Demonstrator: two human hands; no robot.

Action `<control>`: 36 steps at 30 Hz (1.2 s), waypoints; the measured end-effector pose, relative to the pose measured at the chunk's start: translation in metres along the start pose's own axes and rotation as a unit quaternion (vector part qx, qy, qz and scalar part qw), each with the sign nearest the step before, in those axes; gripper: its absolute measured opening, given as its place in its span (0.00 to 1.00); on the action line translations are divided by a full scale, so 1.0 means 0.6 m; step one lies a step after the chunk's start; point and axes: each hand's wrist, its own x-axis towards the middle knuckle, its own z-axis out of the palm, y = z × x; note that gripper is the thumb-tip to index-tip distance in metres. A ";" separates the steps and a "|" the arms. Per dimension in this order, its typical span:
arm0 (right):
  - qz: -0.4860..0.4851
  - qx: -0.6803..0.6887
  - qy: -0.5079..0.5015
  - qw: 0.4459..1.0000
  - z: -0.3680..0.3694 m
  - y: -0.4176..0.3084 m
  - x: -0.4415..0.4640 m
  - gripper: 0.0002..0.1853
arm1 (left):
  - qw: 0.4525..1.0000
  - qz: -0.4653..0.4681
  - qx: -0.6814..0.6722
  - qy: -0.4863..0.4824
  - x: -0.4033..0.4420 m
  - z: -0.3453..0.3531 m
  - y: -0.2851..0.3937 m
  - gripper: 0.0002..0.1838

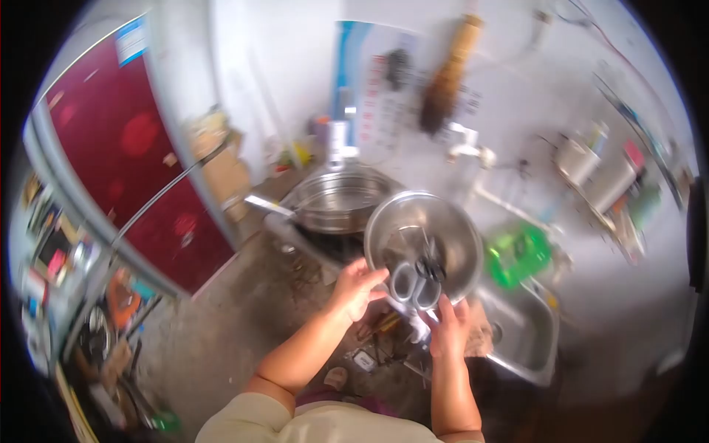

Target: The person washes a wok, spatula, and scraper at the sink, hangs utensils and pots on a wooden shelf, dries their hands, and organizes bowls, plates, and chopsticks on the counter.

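Observation:
A round metal bowl is held up in front of me, with grey-handled scissors lying inside near its lower rim. My left hand is at the bowl's lower left edge, its thumb and fingers apart; whether it touches the rim is unclear. At the bottom rim, my right hand grips the bowl, its fingertips beside the scissors' handles. Behind the bowl to the left sits a large metal pan.
A metal sink is at the right, with a green plastic basket behind it. A white tap and a wooden-handled brush are on the wall. A dark red door stands left; cluttered shelves are beside it.

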 end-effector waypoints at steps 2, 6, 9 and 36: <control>0.019 -0.022 -0.060 0.998 0.036 0.015 -0.024 0.04 | 0.998 0.047 -0.037 0.036 -0.050 -0.057 0.010 0.08; 0.076 -0.032 -0.194 0.978 0.109 0.090 -0.082 0.03 | 0.973 0.118 -0.063 0.188 -0.173 -0.155 0.045 0.07; 0.139 -0.041 -0.297 0.944 0.184 0.170 -0.144 0.03 | 0.939 0.161 -0.093 0.290 -0.269 -0.257 0.070 0.07; -0.167 -0.269 -0.886 0.340 1.049 0.787 -1.018 0.32 | 0.579 0.457 -0.153 0.658 -0.964 -1.016 0.445 0.08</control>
